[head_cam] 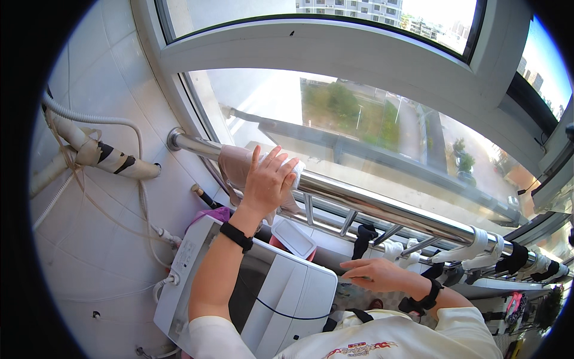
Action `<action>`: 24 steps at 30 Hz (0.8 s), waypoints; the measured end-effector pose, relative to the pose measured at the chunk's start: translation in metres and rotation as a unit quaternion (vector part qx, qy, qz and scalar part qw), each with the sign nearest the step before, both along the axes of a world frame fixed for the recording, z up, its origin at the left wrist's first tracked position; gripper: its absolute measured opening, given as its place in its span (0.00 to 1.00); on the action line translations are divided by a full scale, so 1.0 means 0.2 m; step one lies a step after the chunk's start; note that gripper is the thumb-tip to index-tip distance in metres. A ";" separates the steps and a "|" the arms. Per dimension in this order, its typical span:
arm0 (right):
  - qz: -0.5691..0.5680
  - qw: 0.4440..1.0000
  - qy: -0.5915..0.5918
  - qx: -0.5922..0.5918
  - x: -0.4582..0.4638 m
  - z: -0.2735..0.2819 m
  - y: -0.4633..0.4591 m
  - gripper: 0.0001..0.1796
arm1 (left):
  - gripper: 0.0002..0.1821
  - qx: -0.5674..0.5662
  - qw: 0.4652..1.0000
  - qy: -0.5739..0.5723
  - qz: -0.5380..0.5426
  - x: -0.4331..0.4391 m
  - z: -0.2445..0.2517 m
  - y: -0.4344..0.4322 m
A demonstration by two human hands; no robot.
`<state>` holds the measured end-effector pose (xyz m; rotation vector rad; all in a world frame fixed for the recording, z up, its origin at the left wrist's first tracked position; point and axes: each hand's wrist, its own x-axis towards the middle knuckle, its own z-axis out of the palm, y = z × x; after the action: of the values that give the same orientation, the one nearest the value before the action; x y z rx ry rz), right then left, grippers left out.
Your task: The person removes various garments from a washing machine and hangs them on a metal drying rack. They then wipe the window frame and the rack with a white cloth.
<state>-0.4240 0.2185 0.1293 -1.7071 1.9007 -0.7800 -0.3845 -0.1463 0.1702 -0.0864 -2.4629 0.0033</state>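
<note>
My left hand (271, 179) lies with its fingers spread over a white cloth (297, 170) draped on the thick stainless steel rail (381, 199) in front of the window. Directly left of it, a beige-pink cloth (234, 162) hangs over the same rail. The left palm is hidden, so whether it grips the cloth cannot be told. My right hand (376, 274) is in the air below the rail, over the right edge of the washing machine, its fingers extended and nothing seen in it. Both wrists wear black bands.
Below stands a white top-loading washing machine (296, 287), with a pink container with a pale lid (293, 238) behind it. White socks (477, 244) and black socks (364, 240) hang along the rails at right. Taped pipes (121, 161) and hoses run on the tiled wall at left.
</note>
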 end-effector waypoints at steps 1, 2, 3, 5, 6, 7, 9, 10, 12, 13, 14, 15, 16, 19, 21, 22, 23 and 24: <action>-0.022 1.000 -0.006 0.001 0.00 -0.02 0.10 0.13 | 0.21 0.012 0.999 0.026 0.024 0.00 -0.05 0.06; -0.044 0.999 0.013 -0.015 -0.01 -0.03 0.16 0.13 | 0.21 0.023 0.997 0.051 0.048 -0.04 -0.10 0.15; -0.062 0.997 0.038 -0.021 -0.05 -0.03 0.24 0.13 | 0.21 0.044 0.993 0.082 0.075 -0.08 -0.17 0.28; -0.050 0.994 0.072 -0.059 -0.05 0.02 0.33 0.13 | 0.23 0.043 0.991 0.124 -0.008 -0.17 -0.21 0.71; -0.031 0.993 0.082 -0.078 -0.03 0.03 0.36 0.14 | 0.24 0.039 0.990 0.132 -0.028 -0.20 -0.22 0.94; -0.017 0.990 0.099 -0.098 -0.01 0.06 0.39 0.14 | 0.26 0.052 0.987 0.138 -0.058 -0.24 -0.21 1.18; 0.015 0.989 0.096 -0.113 0.07 0.09 0.44 0.14 | 0.27 0.037 0.980 0.174 -0.093 -0.31 -0.24 1.59; 0.016 0.994 0.092 -0.057 0.11 0.10 0.50 0.13 | 0.27 0.039 0.973 0.203 -0.101 -0.35 -0.26 1.78; 0.000 0.997 0.073 0.018 0.17 0.19 0.66 0.09 | 0.28 0.058 0.971 0.200 -0.119 -0.39 -0.25 2.06; -0.004 0.999 0.048 -0.002 0.16 0.15 0.76 0.10 | 0.29 0.077 0.970 0.195 -0.125 -0.40 -0.26 2.14; 0.010 0.997 0.066 0.049 0.14 0.20 0.84 0.11 | 0.30 0.050 0.971 0.197 -0.126 -0.43 -0.28 2.14; 0.001 0.993 0.078 0.088 0.14 0.23 0.94 0.12 | 0.31 0.015 0.970 0.190 -0.152 -0.44 -0.27 2.10; -0.005 0.994 0.071 0.079 0.15 0.22 1.03 0.13 | 0.32 -0.002 0.971 0.178 -0.163 -0.42 -0.27 2.02; -0.044 0.995 0.051 0.073 0.15 0.19 1.33 0.15 | 0.26 0.042 0.993 0.092 -0.062 -0.30 -0.22 1.61; -0.067 0.994 0.034 0.082 0.18 0.16 1.51 0.15 | 0.21 0.046 0.994 0.087 0.053 -0.21 -0.19 1.23; -0.074 0.994 0.018 0.081 0.18 0.14 1.58 0.15 | 0.20 0.052 0.989 0.082 0.111 -0.18 -0.18 1.04; -0.083 0.993 0.005 0.086 0.18 0.12 1.67 0.15 | 0.19 0.048 0.981 0.067 0.176 -0.18 -0.14 0.91; -0.087 0.992 -0.014 0.091 0.19 0.09 1.75 0.15 | 0.19 0.067 0.975 0.037 0.206 -0.20 -0.10 0.84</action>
<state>-0.3861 0.5689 0.1475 -1.4283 2.0536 -0.6679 -0.4243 0.0226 0.1506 0.4753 -2.3548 0.0211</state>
